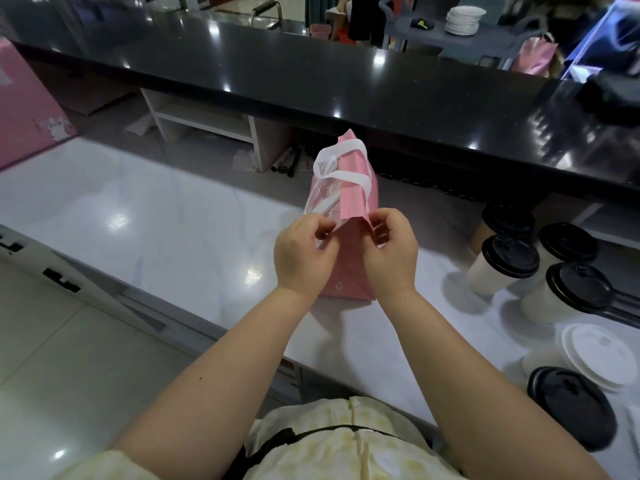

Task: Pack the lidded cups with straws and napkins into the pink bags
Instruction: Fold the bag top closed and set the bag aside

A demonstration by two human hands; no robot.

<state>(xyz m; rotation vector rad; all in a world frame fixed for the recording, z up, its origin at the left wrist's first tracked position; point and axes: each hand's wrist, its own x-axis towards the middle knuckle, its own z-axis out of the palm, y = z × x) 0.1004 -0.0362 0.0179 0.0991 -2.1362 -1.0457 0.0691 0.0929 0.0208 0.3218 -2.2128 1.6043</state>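
Note:
A pink bag [353, 199] with white handles stands on the white marble counter [156, 230] at the centre. My left hand [304, 252] pinches the near left edge of its mouth, where a clear window shows a white straw inside. My right hand [391, 251] pinches the near right edge. Several white cups with black lids [509, 261] stand to the right, apart from both hands.
A stack of white lids [602, 358] and a black-lidded cup [571, 403] sit at the near right. A pink box [24, 109] stands at the far left. A raised black counter [346, 81] runs behind the bag.

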